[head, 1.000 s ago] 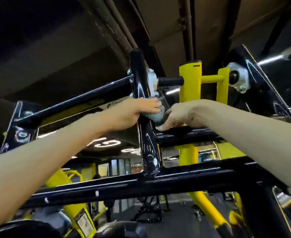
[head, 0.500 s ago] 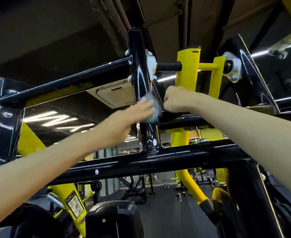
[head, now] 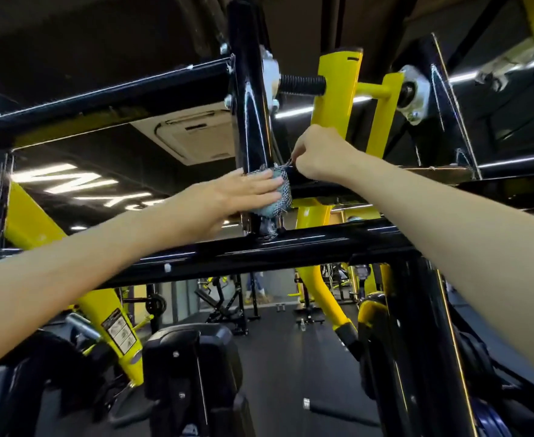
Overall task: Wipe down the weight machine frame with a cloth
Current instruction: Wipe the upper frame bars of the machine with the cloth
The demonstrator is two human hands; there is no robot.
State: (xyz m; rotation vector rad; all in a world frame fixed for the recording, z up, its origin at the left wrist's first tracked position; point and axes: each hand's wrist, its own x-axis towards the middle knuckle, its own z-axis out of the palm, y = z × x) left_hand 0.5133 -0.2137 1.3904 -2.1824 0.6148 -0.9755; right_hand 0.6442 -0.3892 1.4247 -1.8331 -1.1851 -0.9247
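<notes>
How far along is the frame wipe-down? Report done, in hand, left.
Done: unclear; the black upright above the cloth shines, yet no wiped area shows. In hand: left hand presses the cloth flat on that upright, right hand pinches its corner. Left: likely the lower crossbar and yellow arm.

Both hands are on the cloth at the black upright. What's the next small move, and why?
Probably draw the cloth down the last stretch of the upright to the crossbar. The left hand presses the cloth flat against the upright while the right hand pinches its upper corner, so it looks held in place. A short bare length of upright shows below it.
</notes>
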